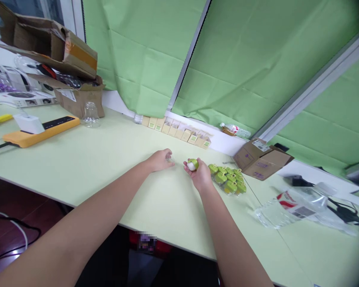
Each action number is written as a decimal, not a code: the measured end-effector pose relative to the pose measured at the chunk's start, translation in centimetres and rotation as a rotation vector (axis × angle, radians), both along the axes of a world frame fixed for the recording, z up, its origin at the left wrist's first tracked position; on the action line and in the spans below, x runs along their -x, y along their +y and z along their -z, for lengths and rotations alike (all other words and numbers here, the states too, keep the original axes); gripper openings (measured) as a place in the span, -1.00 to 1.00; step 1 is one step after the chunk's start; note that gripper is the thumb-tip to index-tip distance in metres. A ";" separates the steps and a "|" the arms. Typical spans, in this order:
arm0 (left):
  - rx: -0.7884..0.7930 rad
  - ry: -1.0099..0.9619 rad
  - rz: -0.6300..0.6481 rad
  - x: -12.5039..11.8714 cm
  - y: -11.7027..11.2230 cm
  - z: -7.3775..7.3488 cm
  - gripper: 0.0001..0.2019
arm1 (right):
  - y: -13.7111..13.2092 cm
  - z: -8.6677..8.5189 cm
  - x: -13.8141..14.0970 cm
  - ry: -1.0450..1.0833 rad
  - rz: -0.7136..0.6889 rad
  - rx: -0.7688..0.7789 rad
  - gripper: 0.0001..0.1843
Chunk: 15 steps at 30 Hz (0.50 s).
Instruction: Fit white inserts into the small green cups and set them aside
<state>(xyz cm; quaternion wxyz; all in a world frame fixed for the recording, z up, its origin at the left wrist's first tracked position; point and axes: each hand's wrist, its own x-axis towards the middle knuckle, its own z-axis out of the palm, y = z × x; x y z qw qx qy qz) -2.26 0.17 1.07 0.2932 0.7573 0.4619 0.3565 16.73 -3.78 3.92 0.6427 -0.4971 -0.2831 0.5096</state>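
My left hand (160, 160) is over the middle of the table with its fingers curled around a small clear piece (170, 160), perhaps plastic; its kind cannot be made out. Just to the right, my right hand (202, 174) holds a green lid (193, 163) with a rounded white part facing me. The two hands are apart. Beside the right hand stands a tight cluster of green-topped containers (229, 177) with pale loops on top and clear lower parts.
Small cardboard boxes (179, 130) line the table's back edge. An orange power strip (48, 130), a clear jar (91, 116) and stacked cartons (77, 97) are at left. On the right are a brown carton (261, 159), a plastic bag (299, 205) and a bottle (235, 130).
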 end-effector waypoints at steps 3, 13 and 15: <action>-0.115 0.074 -0.130 0.5 1.0 0.3 -0.53 | 0.3 0.1 -0.4 0.086 -0.022 0.051 -0.86; -0.037 0.141 -0.262 1.5 1.3 -0.2 -0.49 | -0.3 0.9 0.1 0.019 -0.214 -0.033 -0.91; -0.037 0.185 -0.275 1.5 1.1 -0.2 -0.50 | -0.3 0.8 0.1 0.007 -0.206 -0.016 -0.91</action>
